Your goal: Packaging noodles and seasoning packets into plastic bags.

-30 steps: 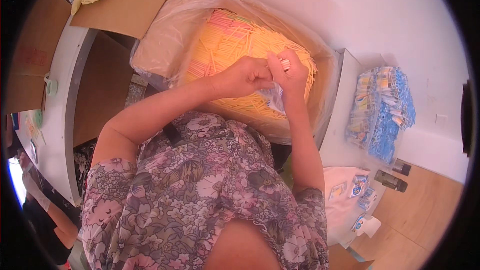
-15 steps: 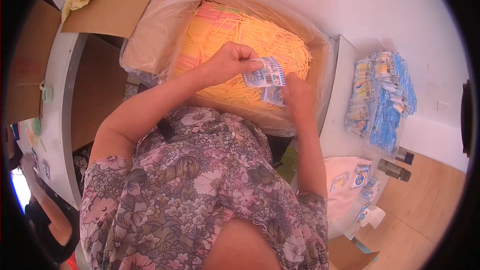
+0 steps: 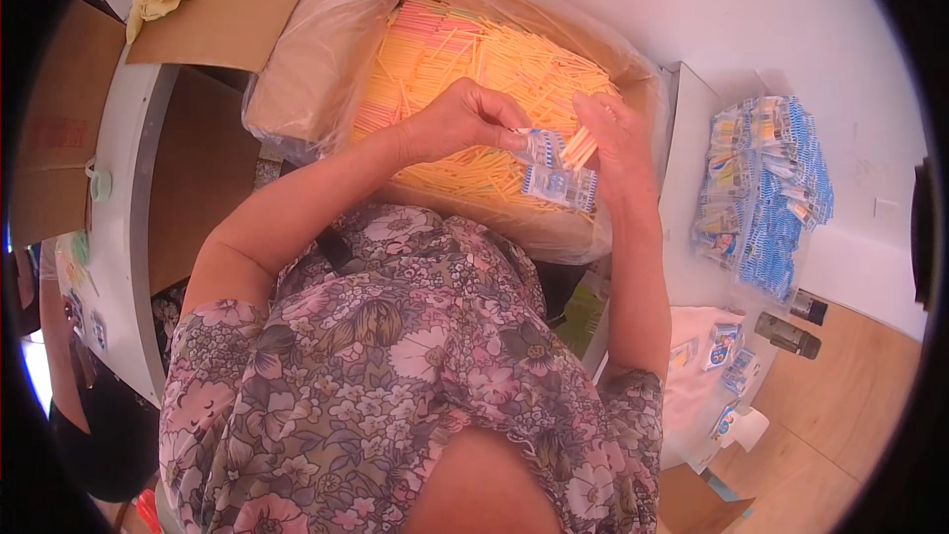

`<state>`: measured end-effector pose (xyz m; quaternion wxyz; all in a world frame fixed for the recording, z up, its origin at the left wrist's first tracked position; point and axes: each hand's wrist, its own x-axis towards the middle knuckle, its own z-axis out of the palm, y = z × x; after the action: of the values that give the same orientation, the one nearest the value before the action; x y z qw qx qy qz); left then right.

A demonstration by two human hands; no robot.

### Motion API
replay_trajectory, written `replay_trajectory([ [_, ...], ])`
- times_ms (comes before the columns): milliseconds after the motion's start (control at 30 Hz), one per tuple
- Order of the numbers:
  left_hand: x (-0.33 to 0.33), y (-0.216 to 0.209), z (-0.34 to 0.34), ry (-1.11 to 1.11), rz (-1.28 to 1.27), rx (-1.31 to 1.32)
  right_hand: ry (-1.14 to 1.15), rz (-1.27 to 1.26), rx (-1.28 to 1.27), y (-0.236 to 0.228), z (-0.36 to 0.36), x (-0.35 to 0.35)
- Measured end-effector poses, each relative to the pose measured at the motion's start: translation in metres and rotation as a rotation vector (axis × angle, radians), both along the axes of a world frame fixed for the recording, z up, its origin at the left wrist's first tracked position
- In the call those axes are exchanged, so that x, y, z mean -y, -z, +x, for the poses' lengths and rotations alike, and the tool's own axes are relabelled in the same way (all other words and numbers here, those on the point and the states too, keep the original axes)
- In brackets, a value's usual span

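My left hand pinches the top corner of a small clear packet with blue and white print. Just below it hangs a second packet with a striped blue edge; I cannot tell whether the two are joined. Several short yellow sticks stick out of my right hand, which is closed round them, their lower ends against the packets. Under both hands, a plastic-lined cardboard box holds a heap of loose yellow sticks, with some pink ones at its far left.
To the right, filled blue-and-white packets lie piled on a white surface. Nearer, a few packets rest on a pink cloth beside a dark cylinder. At left stand a white table and another person's arm.
My right hand has risen and turned, and yellow sticks now show in it. The upper packet has tilted in my left hand, and the lower packet shows more fully.
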<state>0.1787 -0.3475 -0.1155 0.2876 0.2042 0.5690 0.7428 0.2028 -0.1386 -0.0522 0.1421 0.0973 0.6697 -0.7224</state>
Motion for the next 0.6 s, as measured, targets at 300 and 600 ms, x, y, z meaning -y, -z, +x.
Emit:
replay_trajectory([
  [300,0.003,0.000,-0.001,-0.019,-0.064,0.043,0.037,0.579,-0.510,-0.006,-0.006,0.020],
  [600,0.004,-0.004,-0.007,-0.253,0.108,0.085,0.070,0.253,-0.653,-0.014,-0.005,0.027],
])
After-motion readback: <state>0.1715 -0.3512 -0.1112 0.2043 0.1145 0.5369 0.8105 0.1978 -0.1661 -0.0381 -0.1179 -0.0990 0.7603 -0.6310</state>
